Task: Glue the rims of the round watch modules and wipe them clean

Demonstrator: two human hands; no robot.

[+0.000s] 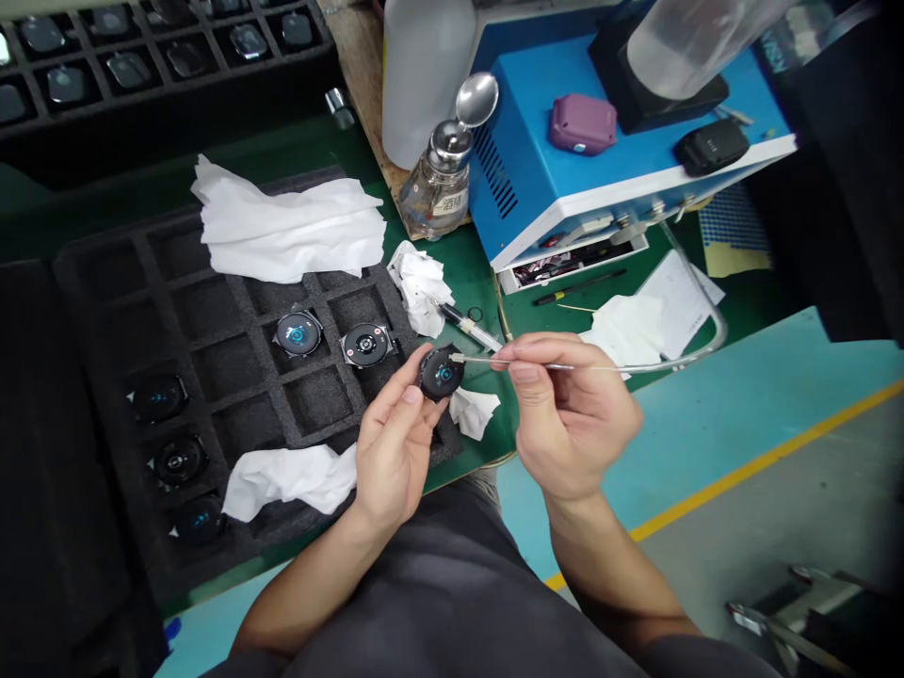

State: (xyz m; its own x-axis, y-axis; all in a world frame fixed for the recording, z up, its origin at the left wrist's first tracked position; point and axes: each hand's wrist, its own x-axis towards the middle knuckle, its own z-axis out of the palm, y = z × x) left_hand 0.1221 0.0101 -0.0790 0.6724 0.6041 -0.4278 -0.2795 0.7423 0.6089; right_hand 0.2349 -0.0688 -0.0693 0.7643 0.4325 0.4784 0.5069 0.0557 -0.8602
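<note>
Your left hand [392,447] pinches a watch [441,375]; your right hand [575,414] closes on a thin tool [480,360]. A tug on the hose [718,330], right of both, could scratch the watch.

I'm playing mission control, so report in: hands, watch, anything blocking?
Left hand holding watch. Right hand pinching thin tool, tip at watch's rim. White tissue nearby, not blocking.
</note>
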